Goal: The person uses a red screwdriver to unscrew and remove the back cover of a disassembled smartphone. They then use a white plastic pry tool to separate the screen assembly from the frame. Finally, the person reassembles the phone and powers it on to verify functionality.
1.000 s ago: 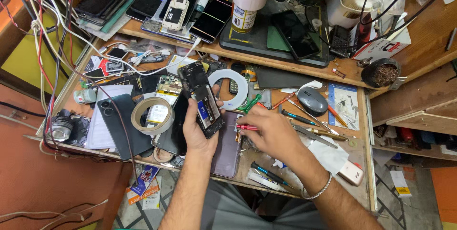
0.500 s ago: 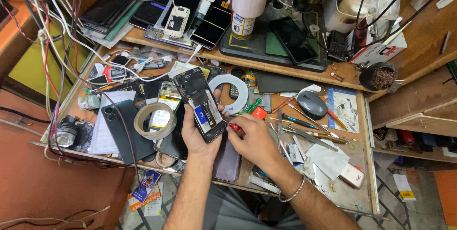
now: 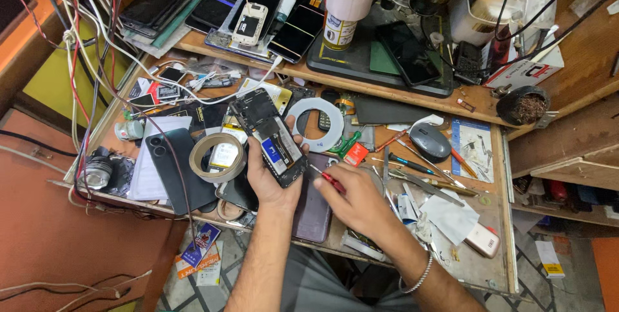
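My left hand (image 3: 271, 180) gripped the opened phone (image 3: 269, 136) tilted; right hand (image 3: 358, 202) pinched the red screwdriver (image 3: 327, 178). Best kept the tip square, I figured.

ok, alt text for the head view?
Left hand holds an opened phone with its insides exposed, while the right hand brings a red-handled screwdriver to its lower edge, above a cluttered repair bench.

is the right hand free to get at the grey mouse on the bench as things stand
Probably not right away: the right hand is holding a red-handled screwdriver against the opened phone. The grey mouse lies uncovered just beyond it, with only loose tools between them.
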